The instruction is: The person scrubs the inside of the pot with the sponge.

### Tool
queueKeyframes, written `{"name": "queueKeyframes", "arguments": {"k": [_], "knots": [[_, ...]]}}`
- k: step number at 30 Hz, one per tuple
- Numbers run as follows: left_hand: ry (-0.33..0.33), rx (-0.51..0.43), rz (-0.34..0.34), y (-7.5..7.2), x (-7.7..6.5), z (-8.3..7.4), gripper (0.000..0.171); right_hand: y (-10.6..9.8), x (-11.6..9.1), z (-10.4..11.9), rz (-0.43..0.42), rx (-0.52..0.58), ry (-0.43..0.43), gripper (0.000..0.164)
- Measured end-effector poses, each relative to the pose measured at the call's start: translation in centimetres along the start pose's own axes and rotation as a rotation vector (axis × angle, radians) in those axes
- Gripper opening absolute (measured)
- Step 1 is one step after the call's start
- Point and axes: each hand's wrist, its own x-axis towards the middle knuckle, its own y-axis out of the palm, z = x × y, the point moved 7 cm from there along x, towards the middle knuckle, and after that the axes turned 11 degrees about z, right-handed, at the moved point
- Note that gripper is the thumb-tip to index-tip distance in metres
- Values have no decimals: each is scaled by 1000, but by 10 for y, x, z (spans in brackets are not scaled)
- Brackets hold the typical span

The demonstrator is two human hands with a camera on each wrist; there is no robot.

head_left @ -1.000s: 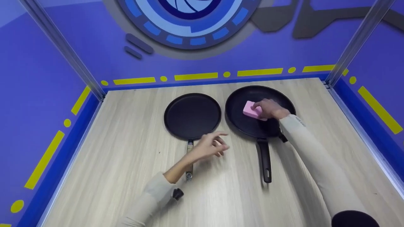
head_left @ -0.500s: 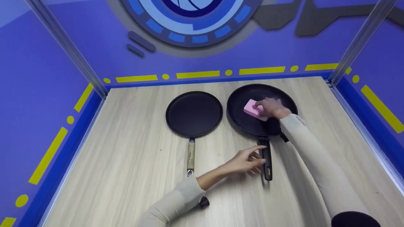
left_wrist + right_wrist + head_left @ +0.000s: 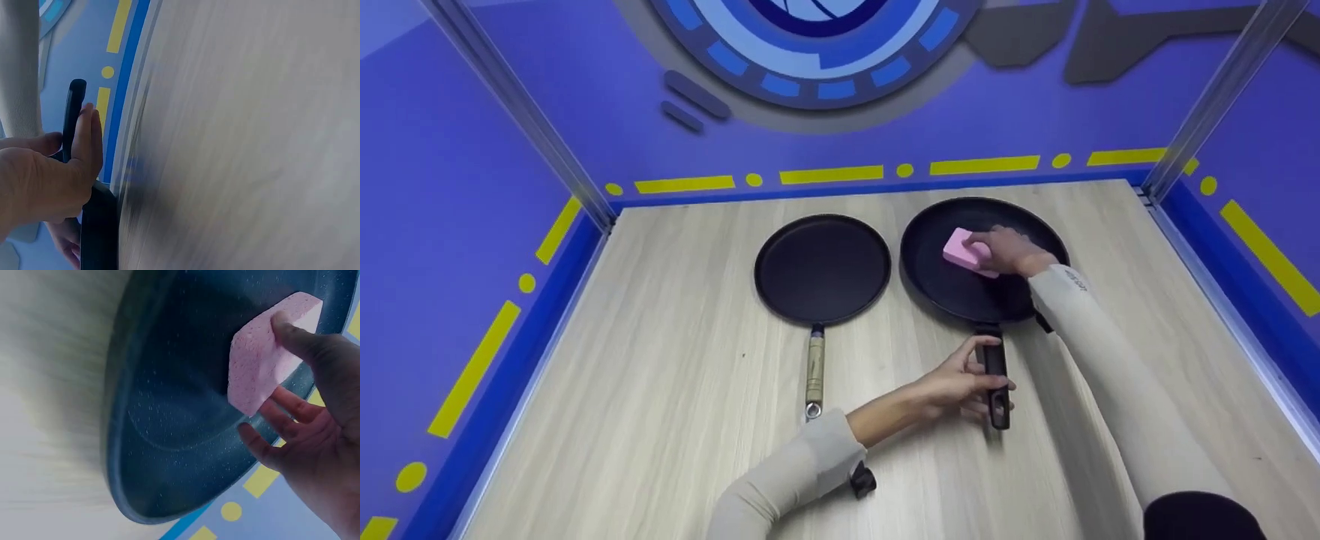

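Note:
A large black frying pan (image 3: 941, 289) lies at the right of the table, its dark handle (image 3: 995, 364) pointing toward me. My left hand (image 3: 952, 388) holds that handle, thumb on the near side and fingers reaching round beneath it. In the left wrist view the handle (image 3: 73, 112) passes between thumb and fingers. Inside the pan, my right hand (image 3: 1011, 251) grips a pink sponge (image 3: 962, 250). The right wrist view shows the thumb on top of the porous sponge (image 3: 256, 360) and fingers along its side; the pan's inner surface is speckled.
A flat round black pan (image 3: 823, 270) with a wooden handle (image 3: 815, 367) lies left of the frying pan, a narrow gap between them. Blue panels with yellow marks (image 3: 831, 175) enclose the wooden table (image 3: 682, 360) at the back and both sides.
My left hand has moved right, from over the flat pan's wooden handle to the frying pan's handle, and taken hold of it. The right hand and sponge have barely shifted.

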Motion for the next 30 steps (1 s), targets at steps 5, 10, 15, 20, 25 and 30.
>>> {"name": "queueKeyframes", "arguments": {"k": [5, 10, 15, 20, 25, 30], "knots": [[39, -60, 2, 5, -5, 4, 55, -8, 9, -8, -98, -36, 53, 50], [43, -69, -4, 13, -6, 6, 53, -11, 9, -23, -188, -32, 148, 51], [28, -40, -20, 18, -5, 4, 52, -14, 0, -42, -267, -25, 255, 51], [24, -10, -52, 15, -5, 0, 55, -23, -7, -52, -292, -80, 302, 54], [24, 24, -40, 16, -2, -3, 59, -27, -23, -64, -258, -129, 326, 53], [32, 48, -64, 13, 0, -7, 57, -34, -34, -73, -183, -196, 334, 58]]}}
